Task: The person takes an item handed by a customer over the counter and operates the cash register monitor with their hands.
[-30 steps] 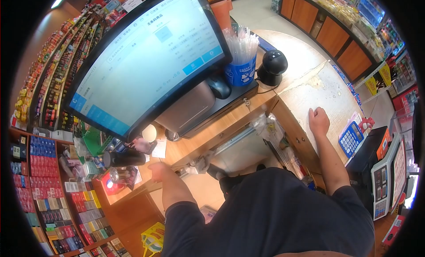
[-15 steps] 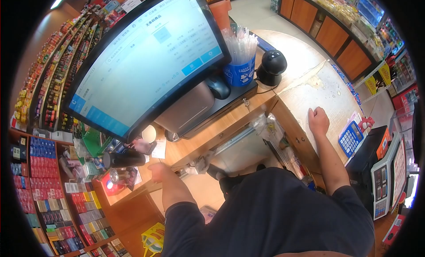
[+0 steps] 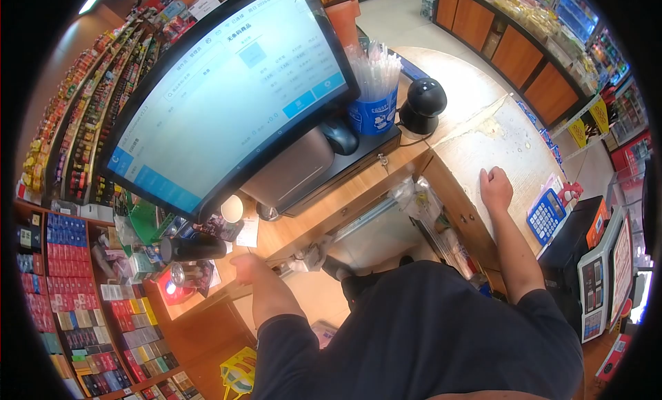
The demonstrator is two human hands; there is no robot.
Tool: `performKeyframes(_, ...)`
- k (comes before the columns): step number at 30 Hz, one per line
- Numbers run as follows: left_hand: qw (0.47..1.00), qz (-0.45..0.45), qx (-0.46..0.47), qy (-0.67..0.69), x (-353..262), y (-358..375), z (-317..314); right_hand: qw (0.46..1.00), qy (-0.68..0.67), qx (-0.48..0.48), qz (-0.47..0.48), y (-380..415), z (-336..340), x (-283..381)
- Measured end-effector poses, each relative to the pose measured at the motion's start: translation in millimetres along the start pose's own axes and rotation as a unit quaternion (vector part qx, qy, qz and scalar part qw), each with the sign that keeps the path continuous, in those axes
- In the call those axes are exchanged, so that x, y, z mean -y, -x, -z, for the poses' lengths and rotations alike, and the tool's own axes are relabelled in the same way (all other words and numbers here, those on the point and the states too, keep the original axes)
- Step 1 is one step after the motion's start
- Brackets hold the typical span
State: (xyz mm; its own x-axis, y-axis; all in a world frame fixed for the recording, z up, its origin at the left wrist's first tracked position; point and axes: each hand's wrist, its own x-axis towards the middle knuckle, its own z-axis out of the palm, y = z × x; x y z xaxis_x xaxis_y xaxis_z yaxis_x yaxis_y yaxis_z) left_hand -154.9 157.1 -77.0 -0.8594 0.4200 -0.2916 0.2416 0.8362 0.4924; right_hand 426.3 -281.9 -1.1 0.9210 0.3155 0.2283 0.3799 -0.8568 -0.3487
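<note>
My left hand [image 3: 245,268] rests at the front edge of the wooden counter [image 3: 283,229], fingers curled in and nothing visible in them. Just beyond it lie a white paper slip [image 3: 247,232] and a paper cup [image 3: 232,208]; a black cylindrical object [image 3: 196,248] is to their left. On the pale worn countertop at right [image 3: 476,148], my right hand [image 3: 496,190] lies closed in a loose fist, with nothing seen in it. A blue calculator [image 3: 547,217] sits to its right, not touching it.
A large lit monitor [image 3: 234,100] stands at upper left. Beside it are a computer mouse [image 3: 338,135], a blue holder of straws [image 3: 374,116] and a black round-headed device [image 3: 426,100]. A scale [image 3: 598,290] is at far right. Packed shelves [image 3: 72,283] line the left.
Both hands stay where they were. The small item beside the paper cup, pinkish before, now looks darker and patterned.
</note>
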Motion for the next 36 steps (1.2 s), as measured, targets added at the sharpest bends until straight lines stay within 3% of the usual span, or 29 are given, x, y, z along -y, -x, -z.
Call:
performKeyframes(5, 0.997, -0.042, 0.005, -0.071, 5.9, -17.9, -11.6, 1.0, -0.001, -0.001, 0.0, 0.5, 1.5, 1.5)
performKeyframes(7, 1.0, 0.008, -0.009, 0.015, -0.5, 4.0, 1.7, 1.0, 0.001, -0.002, -0.001, 0.2, 0.2, 0.4)
performKeyframes(9, 0.98, 0.1, -0.032, 0.168, -27.3, 86.1, 56.4, 1.0, 0.0, -0.003, 0.002, 0.2, 0.3, 0.3)
performKeyframes(18, 0.984, 0.082, -0.014, 0.159, -24.7, 87.2, 59.0, 1.0, -0.002, -0.005, 0.007, 0.4, -1.1, -1.3)
performKeyframes(21, 0.992, 0.07, -0.008, 0.105, -19.9, 59.1, 39.4, 1.0, -0.008, -0.008, 0.008, 0.3, -0.4, -0.3)
performKeyframes(25, 0.995, -0.024, 0.007, -0.093, 8.6, -40.8, -26.1, 1.0, -0.006, -0.002, 0.001, 0.6, 2.6, 1.6)
performKeyframes(31, 0.996, -0.011, -0.014, -0.083, 6.5, -31.7, -23.7, 1.0, -0.014, -0.002, -0.006, 0.6, 2.3, 1.4)
performKeyframes(36, 0.999, 0.033, -0.013, 0.021, -1.8, -14.2, -11.3, 1.0, -0.014, -0.003, -0.006, 1.8, 6.1, 4.3)
